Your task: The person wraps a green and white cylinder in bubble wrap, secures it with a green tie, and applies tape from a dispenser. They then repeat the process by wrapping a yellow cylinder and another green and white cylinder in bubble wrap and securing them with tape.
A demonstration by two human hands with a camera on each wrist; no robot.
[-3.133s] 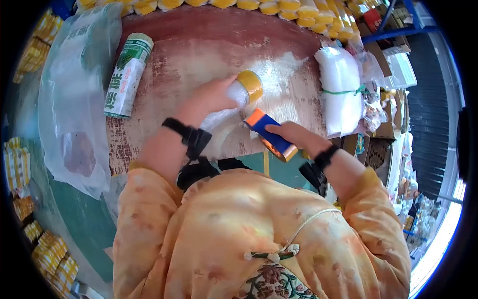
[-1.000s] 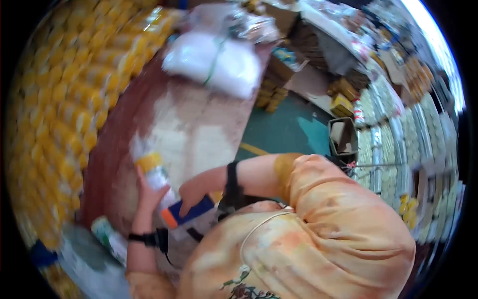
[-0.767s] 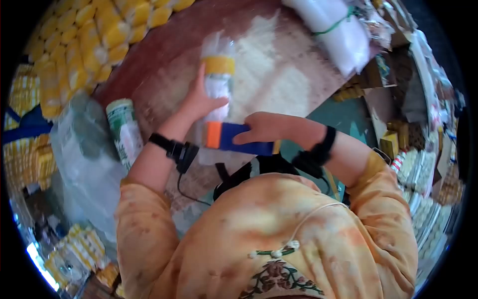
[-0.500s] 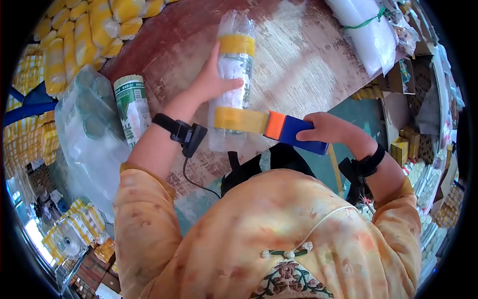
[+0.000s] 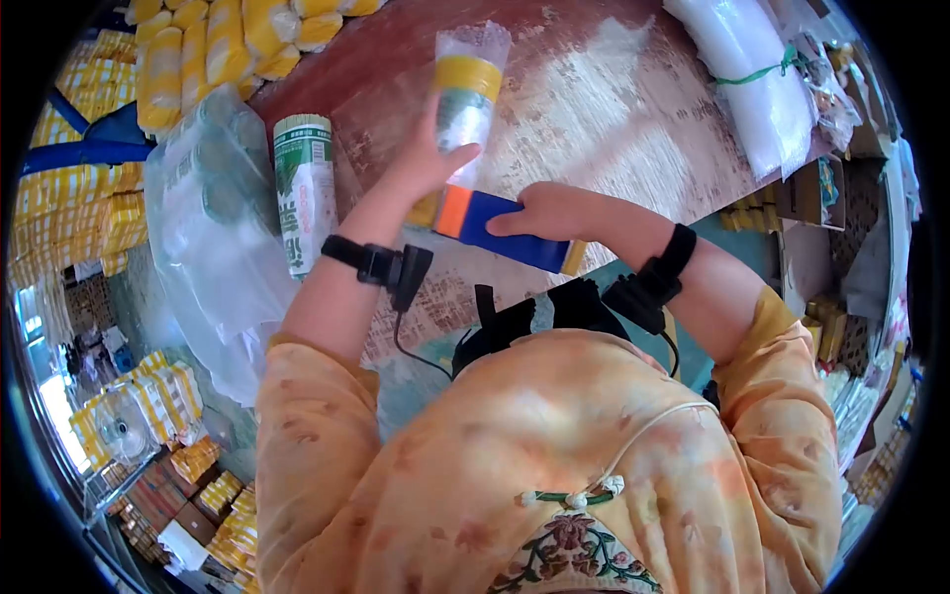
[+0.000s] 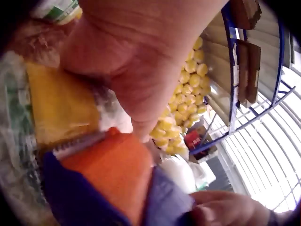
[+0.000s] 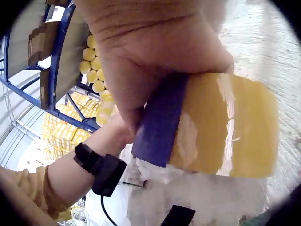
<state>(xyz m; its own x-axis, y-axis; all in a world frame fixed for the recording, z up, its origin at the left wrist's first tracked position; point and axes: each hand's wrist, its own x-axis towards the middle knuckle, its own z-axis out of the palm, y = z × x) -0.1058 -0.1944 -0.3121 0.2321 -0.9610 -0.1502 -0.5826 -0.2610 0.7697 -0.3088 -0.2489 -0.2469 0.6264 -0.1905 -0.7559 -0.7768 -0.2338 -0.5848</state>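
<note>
My left hand grips a cylindrical pack wrapped in clear bubble wrap, its green-and-white label showing through. A yellow tape band circles the pack near its far end. In my right hand is a blue tape dispenser with an orange front. That orange end lies right at the pack's near part, beside yellow tape on the wrap, with the toothed cutter edge visible. The right wrist view shows the dispenser's wide roll of yellow tape. My left fingers are mostly hidden behind the pack.
A green-and-white cylindrical pack lies left of my left forearm, next to a large clear plastic bag. White wrap sheets tied with green string sit at the table's right. Yellow-ended packs are piled at the back left.
The dispenser, apart from the pack at first, later had a tape strip stretched between them. Since then it has moved left against the pack, and the long strip no longer shows.
</note>
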